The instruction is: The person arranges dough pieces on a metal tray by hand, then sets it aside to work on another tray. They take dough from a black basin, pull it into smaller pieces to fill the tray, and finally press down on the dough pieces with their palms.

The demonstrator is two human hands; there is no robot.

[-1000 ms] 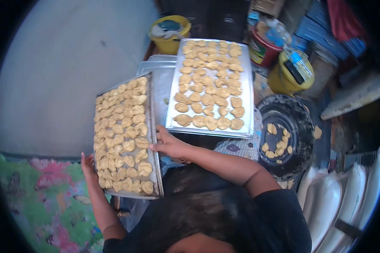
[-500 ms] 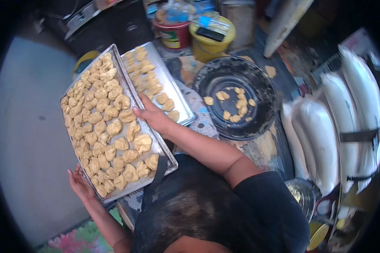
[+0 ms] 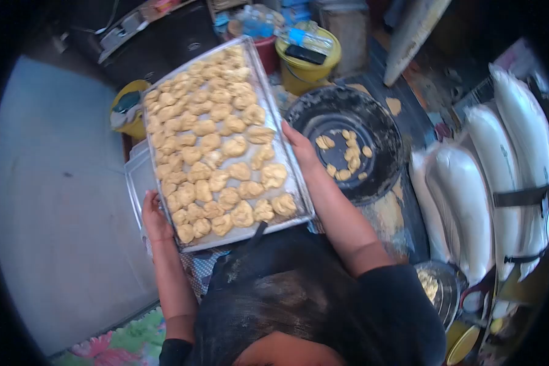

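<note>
I hold a metal baking tray in front of my chest, filled with several rows of pale yellow dough pieces. My left hand grips its left edge near the front corner. My right hand grips the right edge about midway. The tray is raised and covers the second tray that lay below it; only a strip of another tray shows at its left.
A round black pan with a few dough pieces sits to the right. Yellow buckets and a red bucket stand behind. White sacks lie at right. A pale floor area lies at left.
The tray has swung right and up, from my left side to in front of me, over the second tray. My right hand shifted along its right edge; my left moved in with it.
</note>
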